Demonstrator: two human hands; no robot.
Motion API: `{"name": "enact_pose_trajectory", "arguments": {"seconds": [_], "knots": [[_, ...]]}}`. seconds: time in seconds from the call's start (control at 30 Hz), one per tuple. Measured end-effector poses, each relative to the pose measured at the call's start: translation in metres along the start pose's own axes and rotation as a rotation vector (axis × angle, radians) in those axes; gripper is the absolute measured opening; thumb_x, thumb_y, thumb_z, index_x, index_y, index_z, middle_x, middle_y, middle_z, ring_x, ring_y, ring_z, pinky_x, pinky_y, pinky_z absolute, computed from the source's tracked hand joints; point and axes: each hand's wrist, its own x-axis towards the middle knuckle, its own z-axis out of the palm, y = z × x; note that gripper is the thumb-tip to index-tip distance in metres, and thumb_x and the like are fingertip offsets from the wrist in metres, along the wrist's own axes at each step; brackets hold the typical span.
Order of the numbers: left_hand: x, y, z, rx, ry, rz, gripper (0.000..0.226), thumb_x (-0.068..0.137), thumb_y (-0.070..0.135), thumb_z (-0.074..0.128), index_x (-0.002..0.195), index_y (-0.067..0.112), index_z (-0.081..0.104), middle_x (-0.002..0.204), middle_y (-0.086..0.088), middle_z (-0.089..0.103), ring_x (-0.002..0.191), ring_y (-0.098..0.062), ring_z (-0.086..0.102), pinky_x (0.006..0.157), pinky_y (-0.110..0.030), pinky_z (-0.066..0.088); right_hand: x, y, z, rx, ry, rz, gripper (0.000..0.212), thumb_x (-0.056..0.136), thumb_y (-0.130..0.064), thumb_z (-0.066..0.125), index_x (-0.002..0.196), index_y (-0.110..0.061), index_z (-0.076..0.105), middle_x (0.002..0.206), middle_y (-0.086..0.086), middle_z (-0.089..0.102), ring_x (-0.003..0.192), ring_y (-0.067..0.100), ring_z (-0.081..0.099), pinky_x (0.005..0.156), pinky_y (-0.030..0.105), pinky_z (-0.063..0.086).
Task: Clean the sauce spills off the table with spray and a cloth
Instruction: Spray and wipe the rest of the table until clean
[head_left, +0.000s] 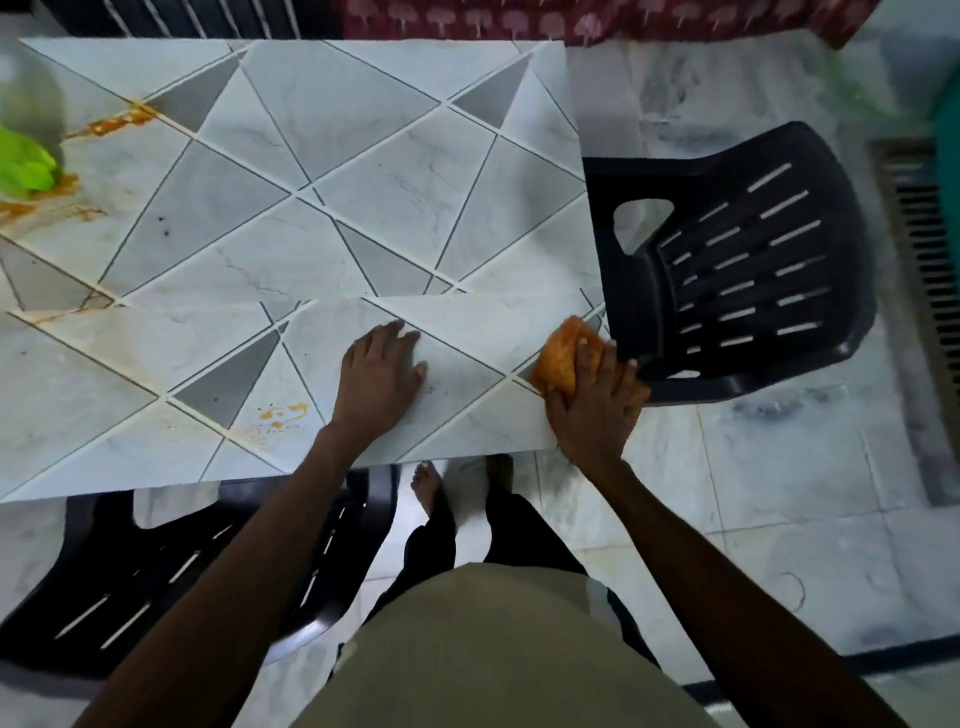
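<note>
The table (322, 171) has a pale tile-pattern top. My right hand (597, 400) grips an orange, sauce-stained cloth (558, 353) at the table's near right corner. My left hand (382, 369) lies flat on the tabletop with straight fingers, a little left of the cloth. Orange sauce spills show near the front edge (280, 415), at the far left (119, 120) and by the left edge (31, 205). A blurred green object (23, 161) sits at the left edge; a spray bottle cannot be made out clearly.
A black plastic chair (743, 260) stands right of the table, close to my right hand. Another black chair (182, 566) is tucked under the near edge. My feet (431, 488) stand on the marble floor. A floor grate (924, 270) lies far right.
</note>
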Motion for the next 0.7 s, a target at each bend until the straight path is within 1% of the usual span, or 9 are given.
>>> {"name": "enact_pose_trajectory", "arguments": {"seconds": [0.1, 0.2, 0.3, 0.37, 0.47, 0.5, 0.57, 0.63, 0.7], "knots": [[-0.005, 0.001, -0.002, -0.040, 0.006, -0.052, 0.052, 0.092, 0.046, 0.047, 0.135, 0.019, 0.056, 0.145, -0.006, 0.049, 0.125, -0.031, 0.050, 0.098, -0.044, 0.047, 0.068, -0.045, -0.008, -0.041, 0.003, -0.116, 0.077, 0.098, -0.062, 0.037, 0.161, -0.027, 0.011, 0.169, 0.013, 0.005, 0.152, 0.046, 0.003, 0.114, 0.073, 0.008], [-0.013, -0.001, -0.004, -0.055, 0.024, -0.106, 0.054, 0.089, 0.045, 0.045, 0.133, 0.018, 0.057, 0.142, -0.007, 0.052, 0.120, -0.033, 0.053, 0.093, -0.045, 0.051, 0.122, -0.106, -0.004, -0.074, -0.073, -0.267, 0.077, 0.097, -0.063, 0.035, 0.161, -0.026, 0.012, 0.169, 0.012, 0.002, 0.152, 0.046, -0.002, 0.114, 0.074, 0.011], [-0.029, -0.005, -0.011, -0.064, 0.043, -0.185, 0.062, 0.083, 0.042, 0.038, 0.135, 0.013, 0.056, 0.141, -0.011, 0.052, 0.120, -0.038, 0.053, 0.095, -0.047, 0.051, 0.126, -0.151, 0.008, -0.166, -0.104, -0.484, 0.077, 0.096, -0.063, 0.037, 0.161, -0.027, 0.017, 0.169, 0.012, 0.007, 0.152, 0.046, 0.004, 0.117, 0.070, 0.009], [-0.040, -0.012, -0.017, -0.050, 0.057, -0.255, 0.061, 0.080, 0.034, 0.039, 0.132, 0.008, 0.056, 0.139, -0.014, 0.054, 0.116, -0.042, 0.054, 0.090, -0.049, 0.052, 0.099, -0.157, 0.014, -0.190, -0.129, -0.645, 0.077, 0.095, -0.062, 0.039, 0.160, -0.028, 0.018, 0.168, 0.010, 0.010, 0.152, 0.045, 0.007, 0.118, 0.068, 0.009], [-0.052, -0.022, -0.020, -0.030, 0.049, -0.330, 0.052, 0.081, 0.018, 0.056, 0.131, 0.006, 0.056, 0.139, -0.015, 0.052, 0.111, -0.044, 0.055, 0.086, -0.050, 0.053, 0.039, -0.121, 0.024, -0.193, -0.164, -0.900, 0.074, 0.095, -0.061, 0.041, 0.160, -0.032, 0.020, 0.168, 0.006, 0.014, 0.153, 0.040, 0.012, 0.116, 0.067, 0.016], [-0.054, -0.024, -0.020, -0.023, 0.036, -0.329, 0.051, 0.082, 0.017, 0.057, 0.131, 0.006, 0.056, 0.140, -0.015, 0.052, 0.109, -0.044, 0.056, 0.085, -0.050, 0.054, 0.021, -0.101, 0.024, -0.193, -0.183, -0.983, 0.073, 0.095, -0.061, 0.042, 0.159, -0.034, 0.020, 0.169, 0.004, 0.014, 0.154, 0.038, 0.012, 0.116, 0.065, 0.018], [-0.056, -0.025, -0.021, -0.017, 0.039, -0.322, 0.051, 0.082, 0.020, 0.053, 0.131, 0.008, 0.056, 0.139, -0.015, 0.052, 0.106, -0.044, 0.059, 0.083, -0.050, 0.054, 0.002, -0.059, 0.017, -0.229, -0.208, -1.132, 0.073, 0.093, -0.062, 0.045, 0.158, -0.036, 0.024, 0.168, 0.002, 0.017, 0.153, 0.036, 0.017, 0.116, 0.064, 0.019], [-0.056, -0.022, -0.022, -0.036, 0.048, -0.318, 0.051, 0.080, 0.019, 0.052, 0.129, 0.007, 0.059, 0.136, -0.016, 0.055, 0.105, -0.043, 0.060, 0.084, -0.048, 0.054, 0.013, -0.021, 0.004, -0.278, -0.211, -1.198, 0.073, 0.090, -0.065, 0.045, 0.156, -0.038, 0.030, 0.167, 0.001, 0.023, 0.151, 0.035, 0.025, 0.117, 0.062, 0.020], [-0.055, -0.020, -0.020, -0.082, 0.092, -0.337, 0.050, 0.079, 0.015, 0.052, 0.127, 0.004, 0.060, 0.134, -0.019, 0.056, 0.105, -0.044, 0.060, 0.089, -0.047, 0.053, 0.041, 0.003, -0.014, -0.309, -0.202, -1.130, 0.073, 0.088, -0.067, 0.045, 0.155, -0.040, 0.031, 0.166, 0.001, 0.025, 0.148, 0.037, 0.029, 0.116, 0.062, 0.021]]}}
